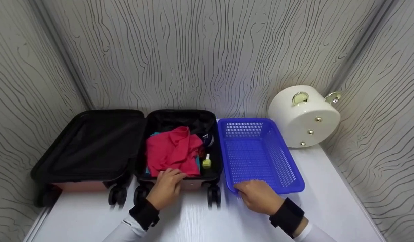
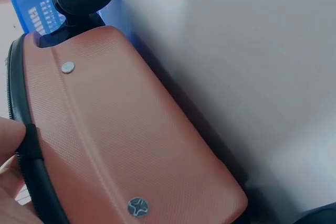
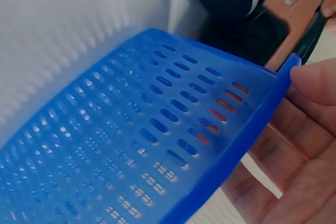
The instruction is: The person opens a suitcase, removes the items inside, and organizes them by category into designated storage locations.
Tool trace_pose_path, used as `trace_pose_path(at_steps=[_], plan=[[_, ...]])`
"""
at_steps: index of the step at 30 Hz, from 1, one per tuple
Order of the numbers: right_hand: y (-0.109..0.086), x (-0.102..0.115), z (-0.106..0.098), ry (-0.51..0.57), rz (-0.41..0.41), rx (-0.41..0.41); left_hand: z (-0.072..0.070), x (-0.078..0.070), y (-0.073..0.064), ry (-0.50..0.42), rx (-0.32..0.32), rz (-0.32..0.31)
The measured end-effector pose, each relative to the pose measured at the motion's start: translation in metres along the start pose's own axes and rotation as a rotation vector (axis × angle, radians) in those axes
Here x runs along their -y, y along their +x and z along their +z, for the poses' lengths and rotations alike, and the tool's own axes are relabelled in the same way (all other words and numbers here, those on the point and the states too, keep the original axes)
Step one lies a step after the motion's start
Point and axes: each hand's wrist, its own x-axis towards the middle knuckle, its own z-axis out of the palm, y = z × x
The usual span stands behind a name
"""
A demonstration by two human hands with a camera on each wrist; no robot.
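Note:
An open pink suitcase (image 1: pixel 192 185) with a black lining lies on the white table. Folded in its right half is a bright red garment (image 1: pixel 171 151), with teal cloth showing beneath. My left hand (image 1: pixel 164 190) grips the near rim of that half, beside the garment's front edge; in the left wrist view the thumb sits on the black edging. To the right stands a blue plastic basket (image 1: pixel 249 158) with slotted walls. My right hand (image 1: pixel 260 197) holds its near left corner, with the thumb on the rim (image 3: pixel 278 93) and the fingers along the outer side.
Beside the garment lie a small yellow-green bottle (image 1: pixel 207 162) and a dark item with white lettering (image 1: pixel 208 139). The suitcase's other half (image 1: pixel 96 144) spreads left. A round white case (image 1: pixel 302 117) stands behind the basket, near the wood-patterned wall (image 1: pixel 193 57).

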Motion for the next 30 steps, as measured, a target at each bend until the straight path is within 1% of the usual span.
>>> trace_pose_path(at_steps=[8, 11, 13, 15, 18, 20, 22, 23, 25, 26, 27, 28, 30], plan=[[-0.021, 0.021, -0.006, 0.055, -0.017, 0.097, -0.002, -0.003, -0.004, -0.006, 0.022, -0.039], [-0.024, 0.024, -0.009, 0.071, -0.019, 0.134, -0.003, -0.006, -0.006, -0.005, 0.029, -0.042], [-0.023, 0.023, -0.012, 0.093, -0.014, 0.164, -0.005, -0.008, -0.005, -0.011, 0.047, -0.054], [-0.017, 0.021, -0.017, 0.105, -0.011, 0.161, -0.008, -0.010, -0.003, -0.040, 0.078, -0.079], [0.001, 0.014, -0.025, 0.165, 0.017, 0.106, -0.015, -0.012, 0.007, -0.088, 0.095, -0.117], [0.019, 0.008, -0.029, 0.231, 0.061, 0.047, -0.022, -0.014, 0.017, -0.112, 0.072, -0.151], [0.039, 0.003, -0.033, 0.329, 0.127, -0.001, -0.031, -0.013, 0.029, -0.112, 0.027, -0.193], [0.049, 0.001, -0.034, 0.379, 0.170, -0.014, -0.036, -0.012, 0.036, -0.114, 0.011, -0.227], [0.068, -0.002, -0.035, 0.468, 0.257, -0.040, -0.048, -0.006, 0.049, -0.120, -0.003, -0.310], [0.078, -0.003, -0.036, 0.506, 0.295, -0.052, -0.053, 0.000, 0.056, -0.121, -0.002, -0.346], [0.088, -0.004, -0.036, 0.534, 0.329, -0.062, -0.058, 0.009, 0.063, -0.118, 0.012, -0.388], [0.098, -0.004, -0.036, 0.559, 0.359, -0.068, -0.063, 0.018, 0.070, -0.113, 0.023, -0.407], [0.117, -0.004, -0.035, 0.599, 0.410, -0.070, -0.052, 0.060, 0.083, -0.081, 0.071, -0.449]])
